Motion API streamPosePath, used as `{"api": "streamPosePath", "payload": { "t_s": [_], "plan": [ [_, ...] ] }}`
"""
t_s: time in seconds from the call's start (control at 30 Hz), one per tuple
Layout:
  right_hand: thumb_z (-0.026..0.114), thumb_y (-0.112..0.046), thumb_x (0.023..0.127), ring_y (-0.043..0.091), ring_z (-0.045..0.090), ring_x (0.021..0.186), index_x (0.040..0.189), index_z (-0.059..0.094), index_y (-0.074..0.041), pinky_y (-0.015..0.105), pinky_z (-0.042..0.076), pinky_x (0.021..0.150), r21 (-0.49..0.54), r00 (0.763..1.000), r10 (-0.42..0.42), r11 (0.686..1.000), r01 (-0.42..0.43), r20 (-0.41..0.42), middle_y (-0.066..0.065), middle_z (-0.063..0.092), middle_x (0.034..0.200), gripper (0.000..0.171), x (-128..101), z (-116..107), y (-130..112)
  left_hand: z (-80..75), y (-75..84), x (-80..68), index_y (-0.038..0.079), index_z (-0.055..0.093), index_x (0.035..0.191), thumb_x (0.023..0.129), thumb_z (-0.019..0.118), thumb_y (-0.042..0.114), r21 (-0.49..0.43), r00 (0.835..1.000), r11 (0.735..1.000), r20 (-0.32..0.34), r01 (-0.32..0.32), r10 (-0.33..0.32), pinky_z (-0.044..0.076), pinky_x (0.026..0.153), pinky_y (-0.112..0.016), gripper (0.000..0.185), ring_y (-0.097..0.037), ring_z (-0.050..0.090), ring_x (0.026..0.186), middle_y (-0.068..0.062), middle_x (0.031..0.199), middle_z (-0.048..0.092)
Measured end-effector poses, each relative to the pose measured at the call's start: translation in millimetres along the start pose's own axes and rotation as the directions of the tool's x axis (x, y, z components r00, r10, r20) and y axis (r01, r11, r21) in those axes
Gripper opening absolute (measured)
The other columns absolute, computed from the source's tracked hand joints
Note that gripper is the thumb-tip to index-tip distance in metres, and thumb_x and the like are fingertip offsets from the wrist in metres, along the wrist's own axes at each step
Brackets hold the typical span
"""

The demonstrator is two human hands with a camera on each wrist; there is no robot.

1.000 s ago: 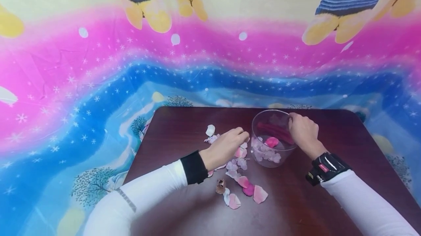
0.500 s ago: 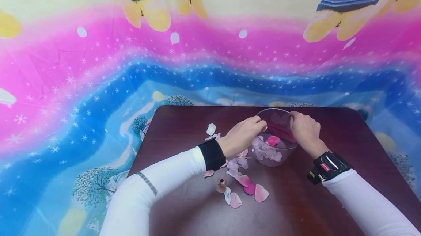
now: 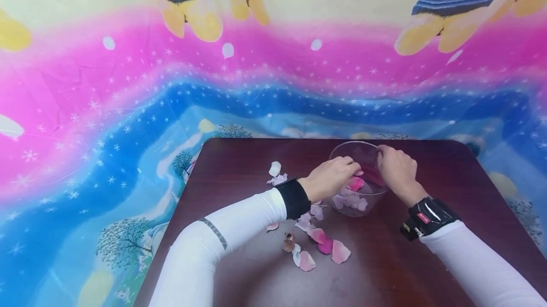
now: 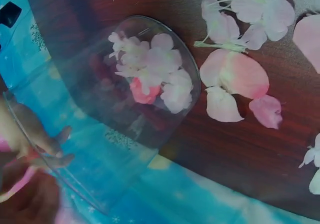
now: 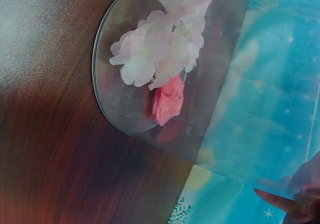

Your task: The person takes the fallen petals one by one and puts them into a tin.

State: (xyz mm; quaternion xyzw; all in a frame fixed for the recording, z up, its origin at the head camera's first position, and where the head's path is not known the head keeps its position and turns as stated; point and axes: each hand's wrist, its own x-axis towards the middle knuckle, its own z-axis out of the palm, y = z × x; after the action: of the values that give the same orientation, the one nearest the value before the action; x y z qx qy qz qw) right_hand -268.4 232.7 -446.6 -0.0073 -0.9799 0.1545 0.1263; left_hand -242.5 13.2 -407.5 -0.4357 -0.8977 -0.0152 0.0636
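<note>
Clear glass bowl [image 3: 358, 178] standing upright on the dark wooden table [image 3: 397, 269], with both hands at its rim. The left hand [image 3: 331, 177] reaches over the near-left side of the rim, its fingers curled together above the bowl's mouth; whether they pinch a petal cannot be told, since the fingertips are blurred in the left wrist view. The right hand [image 3: 396, 169] grips the far-right side of the rim, fingers curled over the edge. The bowl therefore lies directly between the two hands, each touching or just over it; being round, it has no long axis, and its mouth faces upward. Inside the bowl rest pale blossoms [image 5: 160, 46] and one pink petal [image 5: 167, 103]. Loose petals [image 3: 320, 245] lie on the table just beside the bowl, on its near-left side, below the left forearm. No brand, label or legible writing appears on the bowl or table.
</note>
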Motion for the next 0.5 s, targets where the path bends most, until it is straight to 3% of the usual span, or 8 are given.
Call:
{"api": "streamPosePath", "payload": {
  "t_s": [0.1,0.2,0.27,0.5],
  "plan": [
    [0.046,-0.017,0.100,0.045,0.064,0.070,0.118,0.068,-0.005,0.051,0.040,0.048,-0.002,1.000,-0.001,1.000,0.001,0.000,0.027,0.069,0.085,0.031,0,-1,-1,2.3,2.2,-2.8,0.032,0.040,0.155,0.099,0.044,0.066,0.030,0.984,1.000,0.177,0.007,-0.012,0.029,0.125,-0.037,0.066,-0.019,0.033,0.152,0.001,0.160,0.042],
    [0.046,-0.017,0.100,0.046,0.065,0.072,0.118,0.067,-0.005,0.052,0.041,0.049,-0.007,1.000,0.002,1.000,-0.002,0.002,0.028,0.070,0.086,0.031,1,-1,-1,2.8,3.8,-7.4,0.042,0.019,0.160,0.094,0.034,0.079,0.001,0.951,0.999,0.307,0.044,-0.042,0.013,0.130,-0.046,0.077,-0.021,0.006,0.161,0.004,0.172,0.016],
    [0.046,-0.017,0.100,0.046,0.065,0.072,0.118,0.067,-0.005,0.052,0.042,0.049,-0.008,1.000,0.004,1.000,-0.004,0.006,0.027,0.070,0.087,0.031,1,-2,-1,3.2,4.0,-9.6,0.045,0.015,0.160,0.093,0.031,0.081,-0.023,0.943,0.998,0.328,0.061,-0.050,0.009,0.130,-0.046,0.078,-0.020,0.000,0.161,0.005,0.172,0.011],
    [0.046,-0.018,0.101,0.048,0.065,0.075,0.121,0.067,-0.004,0.053,0.043,0.051,-0.008,1.000,0.006,1.000,-0.006,0.018,0.029,0.070,0.090,0.032,1,0,-1,2.4,0.7,-11.9,0.044,0.015,0.161,0.095,0.032,0.079,-0.011,0.962,0.998,0.270,0.055,-0.050,0.010,0.130,-0.046,0.077,-0.020,0.001,0.161,0.004,0.172,0.012]
  ]
}}
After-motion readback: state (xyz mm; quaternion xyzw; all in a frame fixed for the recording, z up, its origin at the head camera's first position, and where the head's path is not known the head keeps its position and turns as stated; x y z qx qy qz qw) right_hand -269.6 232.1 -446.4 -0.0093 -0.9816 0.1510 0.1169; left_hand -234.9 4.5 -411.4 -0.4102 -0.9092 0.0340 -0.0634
